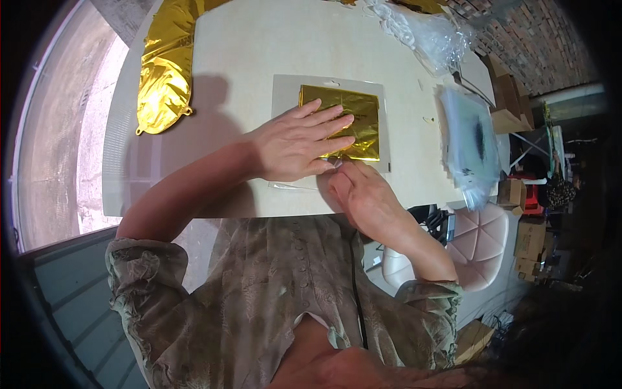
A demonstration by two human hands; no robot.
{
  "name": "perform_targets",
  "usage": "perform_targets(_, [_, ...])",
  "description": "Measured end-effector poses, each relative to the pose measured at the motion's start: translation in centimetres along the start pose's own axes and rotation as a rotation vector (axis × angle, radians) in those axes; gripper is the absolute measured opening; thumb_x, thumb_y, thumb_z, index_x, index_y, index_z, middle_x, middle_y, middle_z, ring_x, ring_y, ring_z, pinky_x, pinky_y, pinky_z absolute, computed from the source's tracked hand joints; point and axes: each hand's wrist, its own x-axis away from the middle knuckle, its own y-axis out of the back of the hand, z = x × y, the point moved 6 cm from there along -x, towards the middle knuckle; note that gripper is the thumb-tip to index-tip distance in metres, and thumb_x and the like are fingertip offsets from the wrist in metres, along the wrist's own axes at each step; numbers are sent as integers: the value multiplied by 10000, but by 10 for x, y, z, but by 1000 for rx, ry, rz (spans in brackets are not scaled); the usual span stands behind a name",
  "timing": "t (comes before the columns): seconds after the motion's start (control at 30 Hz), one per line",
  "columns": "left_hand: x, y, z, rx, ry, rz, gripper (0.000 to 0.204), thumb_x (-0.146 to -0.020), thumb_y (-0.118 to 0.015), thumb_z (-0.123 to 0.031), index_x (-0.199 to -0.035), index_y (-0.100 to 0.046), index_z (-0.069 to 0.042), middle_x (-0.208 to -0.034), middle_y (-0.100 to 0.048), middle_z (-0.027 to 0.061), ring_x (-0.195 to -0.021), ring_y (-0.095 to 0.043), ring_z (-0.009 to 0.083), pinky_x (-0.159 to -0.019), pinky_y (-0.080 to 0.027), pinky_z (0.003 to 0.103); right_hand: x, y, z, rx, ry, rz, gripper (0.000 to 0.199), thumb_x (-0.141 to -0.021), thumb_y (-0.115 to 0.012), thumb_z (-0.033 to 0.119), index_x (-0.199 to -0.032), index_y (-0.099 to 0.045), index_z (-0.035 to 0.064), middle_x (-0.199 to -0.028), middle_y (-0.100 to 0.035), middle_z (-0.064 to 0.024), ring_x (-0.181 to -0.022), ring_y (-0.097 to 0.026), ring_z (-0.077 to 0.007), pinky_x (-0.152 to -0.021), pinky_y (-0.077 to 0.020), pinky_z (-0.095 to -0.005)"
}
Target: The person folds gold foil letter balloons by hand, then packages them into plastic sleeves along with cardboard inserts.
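A folded gold foil balloon point(363, 129) lies in or on a clear plastic bag point(285, 91) with a hang hole at its top; I cannot tell which. Flat across the foil rests my left hand point(301, 139), its fingers spread. At the bag's lower edge, beside the left thumb, my right hand point(364, 194) is closed. A small shiny bit shows at its fingertips, but what it pinches is mostly hidden.
Another gold foil balloon point(167, 78) hangs over the table's point(246, 45) far left edge. Stacked clear bags point(470, 136) lie at the right, crumpled clear plastic point(427, 32) at the back right. A quilted chair point(476, 246) and cardboard boxes point(531, 240) stand beyond the right side.
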Motion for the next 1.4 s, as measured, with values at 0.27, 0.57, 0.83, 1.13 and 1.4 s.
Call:
perform_targets(0.27, [1,4,0,70,45,19,593,-1000,-532,-399,-1520,-412,-139,-1641,-255,120,-1532,-188,289,-1256,-114,489,26,16,6,-50,-40,-39,153,-760,-717,-2,-873,-615,12,-964,-609,-133,-862,-596,-333,-766,-508,-415])
perform_targets(0.57, [1,2,0,44,38,34,587,-991,-546,-353,-1520,-408,-137,-1646,-238,125,-1534,-180,297,-1254,-117,497,3,3,-3,103,-6,48,132,-783,-688,50,-890,-621,9,-976,-604,-116,-906,-612,-294,-792,-525,-380])
perform_targets(0.83, [2,4,-2,-17,18,-25,562,-992,-537,-360,-1505,-439,-151,-1609,-328,114,-1514,-245,274,-1247,-152,471,-3,-1,1,89,34,56,145,-796,-641,54,-921,-599,-7,-944,-579,-122,-877,-607,-285,-765,-538,-381])
perform_targets(1.13, [-1,4,0,8,3,-6,661,-1005,-473,-529,-1533,-382,-141,-1629,-275,133,-1524,-210,296,-1248,-130,483,73,5,46,-286,164,475,94,-903,-607,110,-899,-565,26,-882,-559,-125,-858,-607,-301,-734,-519,-389])
perform_targets(1.4, [5,24,-8,18,-30,-73,743,-954,-549,-576,-1510,-413,-101,-1626,-262,176,-1522,-214,310,-1246,-141,488,271,-38,-91,586,-902,758,490,-838,-726,501,-998,-664,42,-730,-689,-104,-704,-703,-270,-632,-542,-389])
